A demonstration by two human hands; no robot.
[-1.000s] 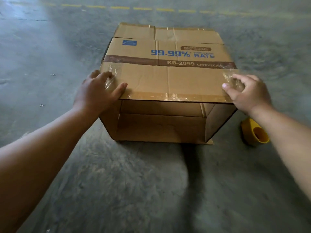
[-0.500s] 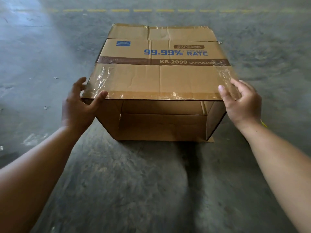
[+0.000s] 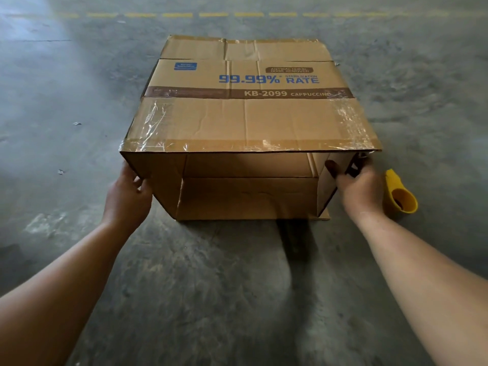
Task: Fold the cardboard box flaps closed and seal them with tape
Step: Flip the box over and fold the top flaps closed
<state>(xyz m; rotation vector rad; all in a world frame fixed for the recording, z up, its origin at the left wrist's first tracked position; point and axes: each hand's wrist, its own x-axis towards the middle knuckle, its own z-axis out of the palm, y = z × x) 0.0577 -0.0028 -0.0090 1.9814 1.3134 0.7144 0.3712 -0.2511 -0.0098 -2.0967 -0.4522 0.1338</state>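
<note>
A brown cardboard box lies on its side on the concrete floor, its open end facing me with old clear tape along the top edge. The empty inside shows. My left hand presses on the outside of the left side flap. My right hand grips the right side flap, thumb inside and fingers outside. A yellow tape roll stands on the floor just right of my right hand.
Grey concrete floor spreads all around the box. A dashed yellow line runs across the far floor. Small scraps of debris lie to the left.
Both hands have come down from the box's top edge to the side flaps at the open end. The box has shifted slightly, and the yellow tape roll is in view again.
</note>
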